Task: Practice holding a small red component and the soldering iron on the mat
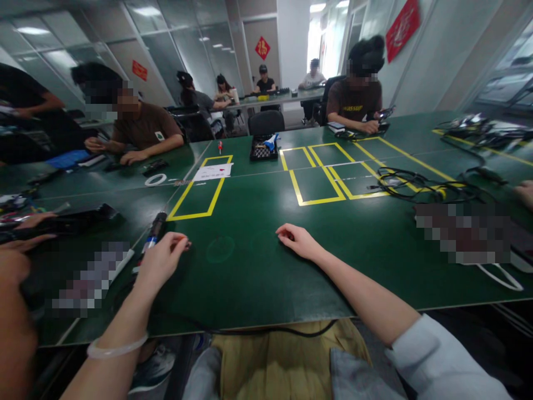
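Note:
My left hand (pixel 163 256) is closed above the green table (pixel 250 278), thumb against the curled fingers. A small dark spot shows at its fingertips, too small to name. Just behind that hand lies a dark cylindrical tool (pixel 157 226) with blue and red bands, partly hidden by the hand and wrist. My right hand (pixel 298 241) sits over the middle of the table, its fingers curled together and nothing visible in them. Between the hands is a faint ring mark (pixel 220 250) on the tabletop.
Yellow tape boxes (pixel 320 201) mark the table; a white paper sheet (pixel 213 171) crosses one. Farther back stands a black tray (pixel 263 150). Black cables (pixel 400 180) lie at right, a white tape roll (pixel 155 180) at left. Co-workers sit around, one arm (pixel 12 294) close on my left.

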Demonstrator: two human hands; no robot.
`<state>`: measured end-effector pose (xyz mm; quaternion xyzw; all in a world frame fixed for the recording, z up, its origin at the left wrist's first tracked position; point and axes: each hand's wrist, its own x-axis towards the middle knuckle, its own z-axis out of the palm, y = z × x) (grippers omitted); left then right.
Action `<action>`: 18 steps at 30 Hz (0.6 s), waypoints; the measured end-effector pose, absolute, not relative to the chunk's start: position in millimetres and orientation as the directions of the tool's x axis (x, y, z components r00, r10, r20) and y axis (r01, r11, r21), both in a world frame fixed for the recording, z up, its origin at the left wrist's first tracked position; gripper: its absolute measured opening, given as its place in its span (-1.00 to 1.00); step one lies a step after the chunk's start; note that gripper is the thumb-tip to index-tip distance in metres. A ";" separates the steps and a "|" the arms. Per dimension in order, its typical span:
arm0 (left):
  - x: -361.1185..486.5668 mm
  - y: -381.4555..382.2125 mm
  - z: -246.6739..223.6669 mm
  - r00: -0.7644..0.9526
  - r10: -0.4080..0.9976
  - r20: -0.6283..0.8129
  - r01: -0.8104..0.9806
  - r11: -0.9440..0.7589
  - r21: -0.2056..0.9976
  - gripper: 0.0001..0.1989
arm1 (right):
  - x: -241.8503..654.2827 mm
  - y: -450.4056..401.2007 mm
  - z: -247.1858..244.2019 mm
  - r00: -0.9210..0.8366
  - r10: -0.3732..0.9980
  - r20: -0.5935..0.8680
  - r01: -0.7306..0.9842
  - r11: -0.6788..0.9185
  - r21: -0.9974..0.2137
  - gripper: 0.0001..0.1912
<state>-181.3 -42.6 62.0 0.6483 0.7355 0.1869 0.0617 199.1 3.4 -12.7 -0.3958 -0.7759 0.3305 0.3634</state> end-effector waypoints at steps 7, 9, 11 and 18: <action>-45.9 -4.6 59.8 0.304 0.952 0.022 0.596 -0.208 0.775 -0.53 | 200.8 2.7 -11.4 -0.453 0.850 0.269 0.293 0.427 -0.856 -0.82; -19.1 1.7 55.2 0.439 0.898 -0.031 0.465 -0.198 0.863 -0.44 | 200.3 2.4 -10.9 -0.478 0.838 0.262 0.205 0.396 -0.895 -0.73; -2.2 5.1 47.9 0.543 0.836 -0.081 0.348 -0.136 0.928 -0.34 | 199.4 1.9 -10.2 -0.507 0.825 0.251 0.125 0.358 -0.925 -0.62; 5.1 3.4 25.4 0.558 0.818 -0.141 0.236 0.007 0.972 -0.32 | 197.1 0.4 -9.0 -0.559 0.790 0.253 0.057 0.341 -0.938 -0.80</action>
